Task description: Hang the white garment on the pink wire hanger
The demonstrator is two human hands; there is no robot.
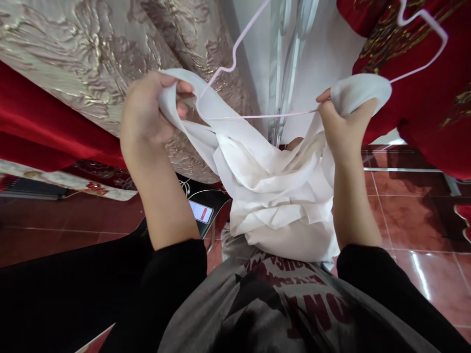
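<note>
Gathered folds of a white cloth (275,206), which looks like a thin garment, hang between my two hands in front of my body. My left hand (149,113) is closed on a wide band of it at the upper left, fingertips showing through the loop. On the other side my right hand (346,122) grips a matching band, its thumb up and most fingers hidden inside the cloth. A light pink hanger (257,116) spans the gap, its lower bar running behind my right thumb and into the right band. The hanger's top lies outside the view.
Beige embossed fabric (110,59) hangs on the left, with red fabric (55,127) beside it. Red gold-embroidered fabric (412,98) hangs at right. A phone (201,212) lies on a black seat (209,196) near my left forearm. Below is red tiled floor (412,220).
</note>
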